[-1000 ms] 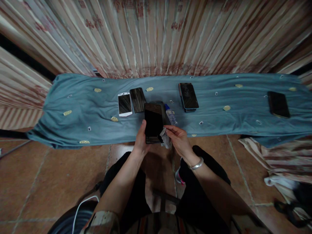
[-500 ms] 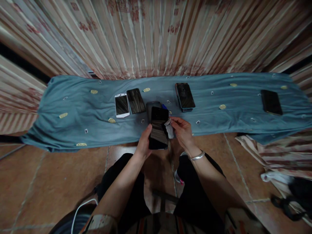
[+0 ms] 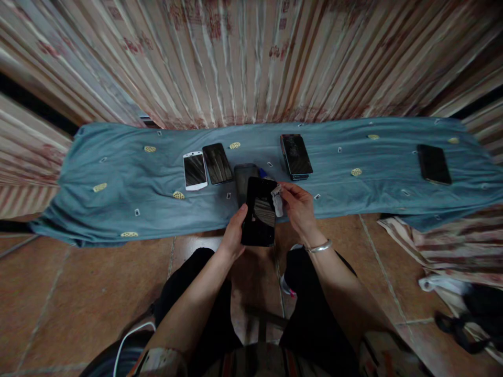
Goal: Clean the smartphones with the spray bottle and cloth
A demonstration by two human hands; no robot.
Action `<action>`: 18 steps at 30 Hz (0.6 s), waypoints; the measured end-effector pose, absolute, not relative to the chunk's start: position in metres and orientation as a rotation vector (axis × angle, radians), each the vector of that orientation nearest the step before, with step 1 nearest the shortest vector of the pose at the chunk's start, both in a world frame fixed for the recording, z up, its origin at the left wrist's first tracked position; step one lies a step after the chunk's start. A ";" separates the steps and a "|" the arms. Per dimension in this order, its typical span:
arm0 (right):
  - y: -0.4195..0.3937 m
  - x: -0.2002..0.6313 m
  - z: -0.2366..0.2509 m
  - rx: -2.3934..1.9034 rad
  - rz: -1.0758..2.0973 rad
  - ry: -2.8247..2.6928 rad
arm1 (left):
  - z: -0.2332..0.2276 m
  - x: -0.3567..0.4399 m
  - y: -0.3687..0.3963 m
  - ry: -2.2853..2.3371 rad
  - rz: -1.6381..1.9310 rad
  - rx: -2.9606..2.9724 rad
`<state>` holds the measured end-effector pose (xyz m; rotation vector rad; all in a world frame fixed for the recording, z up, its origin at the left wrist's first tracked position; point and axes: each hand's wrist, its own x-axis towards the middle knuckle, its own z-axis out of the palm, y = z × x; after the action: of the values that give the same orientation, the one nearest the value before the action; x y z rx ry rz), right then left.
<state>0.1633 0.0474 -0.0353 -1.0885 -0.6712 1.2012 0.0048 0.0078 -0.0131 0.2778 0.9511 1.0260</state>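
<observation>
My left hand (image 3: 234, 230) grips a black smartphone (image 3: 259, 220) by its left edge, thumb on the rim, with the dark glossy face turned up. Between the fingertips of my right hand (image 3: 299, 207) is a small crumpled whitish-grey cloth (image 3: 277, 201), hanging at the phone's upper right edge. Whether the cloth touches the glass I cannot tell. Behind the held phone, partly covered by it, a dark grey phone (image 3: 244, 175) lies on the blue fabric. A small blue item (image 3: 262, 173) sits beside it, mostly hidden.
A blue patterned cloth (image 3: 338, 193) covers the long narrow surface. On it lie a white phone (image 3: 195, 171), a black phone (image 3: 217, 163), a stack of phones (image 3: 296, 155) and another dark phone (image 3: 434, 164) at far right. A striped curtain (image 3: 236, 63) hangs behind.
The held phone has shifted slightly down and right and turned a little. My right hand with the small cloth has moved slightly up and right.
</observation>
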 end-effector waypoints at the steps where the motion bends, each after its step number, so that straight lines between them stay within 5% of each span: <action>1: 0.048 0.164 -0.035 -1.086 1.200 -0.666 | -0.013 0.005 0.008 0.960 1.022 0.283; 18: 0.049 0.166 -0.033 -1.119 1.157 -0.707 | -0.014 0.001 0.006 0.999 0.951 0.354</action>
<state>0.1664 0.0487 -0.0331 -1.1190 -0.7065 1.1569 0.0010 0.0056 -0.0144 0.3538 0.9988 0.9507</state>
